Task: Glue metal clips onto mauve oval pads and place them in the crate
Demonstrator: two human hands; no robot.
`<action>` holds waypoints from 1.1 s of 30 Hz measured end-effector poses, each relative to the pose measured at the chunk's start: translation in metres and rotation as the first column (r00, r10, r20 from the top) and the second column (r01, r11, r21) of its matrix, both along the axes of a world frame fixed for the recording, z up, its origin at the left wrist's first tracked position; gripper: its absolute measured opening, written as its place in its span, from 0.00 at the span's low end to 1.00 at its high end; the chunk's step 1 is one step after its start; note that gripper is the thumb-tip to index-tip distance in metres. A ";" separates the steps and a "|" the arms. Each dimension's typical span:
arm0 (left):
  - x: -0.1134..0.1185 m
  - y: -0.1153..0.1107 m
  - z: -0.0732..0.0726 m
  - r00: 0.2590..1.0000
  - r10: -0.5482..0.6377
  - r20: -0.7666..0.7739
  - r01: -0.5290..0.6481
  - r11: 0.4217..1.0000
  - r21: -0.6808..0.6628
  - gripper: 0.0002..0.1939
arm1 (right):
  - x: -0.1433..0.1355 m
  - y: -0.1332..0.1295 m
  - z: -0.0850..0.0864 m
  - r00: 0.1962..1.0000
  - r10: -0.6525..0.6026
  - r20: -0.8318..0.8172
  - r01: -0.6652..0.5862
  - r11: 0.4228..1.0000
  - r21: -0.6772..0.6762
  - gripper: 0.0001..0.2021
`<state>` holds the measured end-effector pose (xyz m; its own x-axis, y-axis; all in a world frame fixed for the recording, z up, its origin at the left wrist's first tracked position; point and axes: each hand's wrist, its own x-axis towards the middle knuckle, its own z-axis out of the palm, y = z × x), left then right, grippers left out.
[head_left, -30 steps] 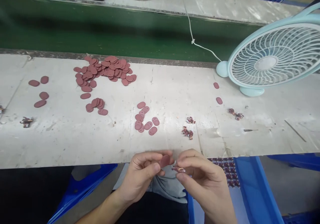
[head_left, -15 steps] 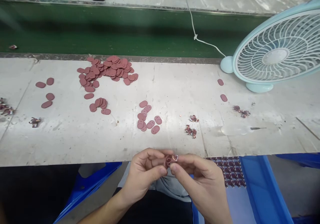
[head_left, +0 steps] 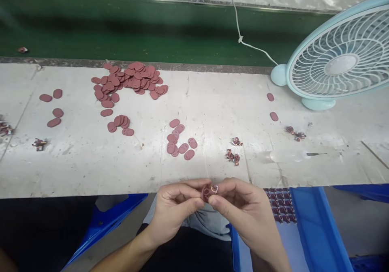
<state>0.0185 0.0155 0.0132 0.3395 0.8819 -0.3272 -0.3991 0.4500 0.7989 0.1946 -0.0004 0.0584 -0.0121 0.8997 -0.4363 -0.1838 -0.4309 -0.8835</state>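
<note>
Left hand [head_left: 178,207]: lower centre of the frame, forearm rising from the bottom edge, fingers curled, thumb and forefinger pinching a dark red oval disc [head_left: 204,194].
Right hand [head_left: 244,207]: just right of it, wrist slanting in from lower right, thumb and fingertips closed on a small brown-and-white piece [head_left: 214,189].
Disc and piece: lower centre, between both hands' fingertips; I see them overlap.
Disc pile [head_left: 136,77]: upper left.
</note>
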 end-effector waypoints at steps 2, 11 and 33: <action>0.001 0.000 -0.001 1.000 0.000 0.016 0.000 1.000 0.003 0.05 | 0.000 0.000 0.001 0.999 0.001 0.041 -0.002 1.000 0.010 0.06; 0.005 -0.001 0.000 0.998 0.057 0.029 -0.057 0.998 -0.008 0.03 | -0.008 0.000 -0.002 0.993 -0.082 -0.080 0.084 0.996 0.011 0.07; -0.034 0.085 0.007 0.602 0.039 -0.798 0.541 0.714 0.444 0.19 | 0.078 -0.092 -0.064 0.864 -0.382 0.328 0.409 0.913 -0.014 0.10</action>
<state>-0.0158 0.1005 0.0203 0.4893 0.8720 -0.0132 0.4725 -0.2523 0.8445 0.2728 -0.0927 -0.0055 0.4857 0.7617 -0.4288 -0.0751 -0.4524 -0.8887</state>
